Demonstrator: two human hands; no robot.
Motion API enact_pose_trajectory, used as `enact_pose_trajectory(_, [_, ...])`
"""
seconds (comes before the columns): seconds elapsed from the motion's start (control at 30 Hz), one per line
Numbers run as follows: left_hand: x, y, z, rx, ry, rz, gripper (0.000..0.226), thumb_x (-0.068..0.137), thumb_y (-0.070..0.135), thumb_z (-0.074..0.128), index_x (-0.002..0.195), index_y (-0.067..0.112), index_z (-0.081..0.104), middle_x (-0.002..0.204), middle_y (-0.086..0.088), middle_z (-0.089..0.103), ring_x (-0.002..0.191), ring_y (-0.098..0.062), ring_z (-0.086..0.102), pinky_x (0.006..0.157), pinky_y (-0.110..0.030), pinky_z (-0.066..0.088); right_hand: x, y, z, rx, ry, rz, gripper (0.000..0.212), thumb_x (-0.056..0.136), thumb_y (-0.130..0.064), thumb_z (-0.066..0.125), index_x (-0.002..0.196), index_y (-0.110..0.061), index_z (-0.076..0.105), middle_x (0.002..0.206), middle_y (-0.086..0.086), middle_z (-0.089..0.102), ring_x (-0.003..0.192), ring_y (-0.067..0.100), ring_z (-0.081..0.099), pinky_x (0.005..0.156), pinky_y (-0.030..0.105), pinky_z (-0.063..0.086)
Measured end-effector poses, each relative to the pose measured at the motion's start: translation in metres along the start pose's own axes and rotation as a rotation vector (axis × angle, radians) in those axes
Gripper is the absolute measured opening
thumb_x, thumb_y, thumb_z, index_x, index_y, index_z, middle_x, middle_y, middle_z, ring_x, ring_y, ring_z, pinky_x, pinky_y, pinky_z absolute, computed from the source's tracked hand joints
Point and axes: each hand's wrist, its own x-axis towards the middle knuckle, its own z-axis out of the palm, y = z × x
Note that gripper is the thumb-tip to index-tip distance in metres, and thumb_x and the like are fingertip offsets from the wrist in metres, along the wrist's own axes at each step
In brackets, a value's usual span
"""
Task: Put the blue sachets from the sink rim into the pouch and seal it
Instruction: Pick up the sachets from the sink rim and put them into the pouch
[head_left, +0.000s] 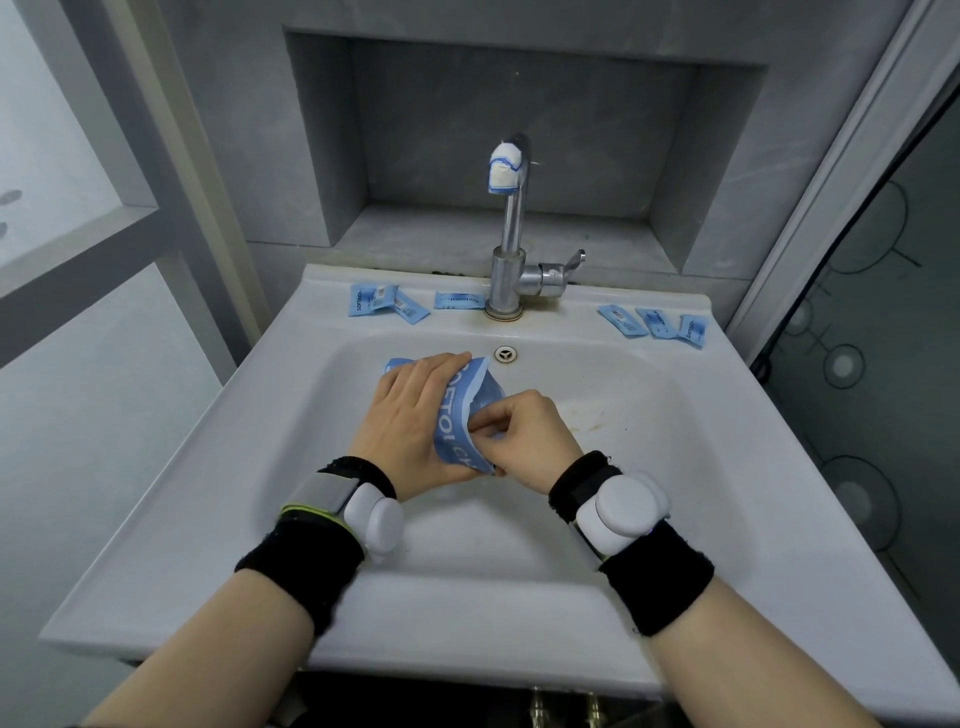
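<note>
The pouch (456, 415) is blue with white lettering, and the sachets (363, 300) are the same light blue. The sink (208, 467) is white; the wristbands (298, 566) are black

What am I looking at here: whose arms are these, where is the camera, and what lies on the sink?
There is no machine here. A person works with bare hands, and the single picture comes from a camera worn on the head, looking forward and down. Both wrists carry black wristbands with white round devices strapped on; the picture does not show what they do.

The left hand grips a blue plastic pouch with white lettering above the basin of a white ceramic sink. The right hand pinches the pouch's near edge.

Small flat blue sachets lie on the back rim: a cluster left of the chrome tap, one beside its base, and three to the right.
</note>
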Motion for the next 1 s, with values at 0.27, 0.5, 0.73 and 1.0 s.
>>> enact_pose_trajectory(0.27, [-0.0002,0.0008,0.0002,0.000,0.001,0.001,0.111,0.052,0.074,0.073,0.139,0.016,0.036,0.135,-0.001,0.049,0.125,-0.019,0.043,0.106,-0.035,0.029,-0.0008,-0.0008,0.0005,-0.004,0.016,0.009,0.017,0.079,-0.010,0.066,0.091,-0.014,0.078,0.087,0.005,0.076,0.070,0.009,0.063,0.066,0.023,0.053])
enact_pose_trajectory(0.5, [0.0001,0.0007,-0.0004,-0.001,-0.005,0.004,0.110,0.053,0.075,0.071,0.139,0.016,0.036,0.135,-0.001,0.048,0.125,-0.019,0.043,0.106,-0.036,0.031,-0.0010,-0.0012,0.0011,-0.045,0.009,-0.016,0.018,0.079,-0.008,0.066,0.091,-0.013,0.078,0.088,0.006,0.076,0.071,0.011,0.063,0.064,0.022,0.052])
enact_pose_trajectory(0.73, [0.0010,0.0008,0.0009,0.019,-0.008,0.016,0.109,0.054,0.076,0.068,0.140,0.018,0.034,0.135,0.001,0.047,0.125,-0.017,0.041,0.107,-0.031,0.025,-0.0019,-0.0031,0.0019,-0.061,0.013,-0.032,0.018,0.079,-0.007,0.063,0.088,-0.013,0.078,0.078,0.002,0.075,0.063,0.005,0.058,0.060,0.017,0.045])
enact_pose_trajectory(1.0, [0.0015,0.0013,0.0013,0.015,-0.005,0.022,0.109,0.054,0.077,0.066,0.140,0.019,0.033,0.135,0.001,0.047,0.125,-0.016,0.041,0.107,-0.032,0.026,-0.0020,-0.0047,0.0018,-0.093,0.015,-0.053,0.017,0.079,-0.008,0.062,0.079,-0.012,0.078,0.045,-0.024,0.050,0.046,-0.006,0.050,0.051,0.005,0.032])
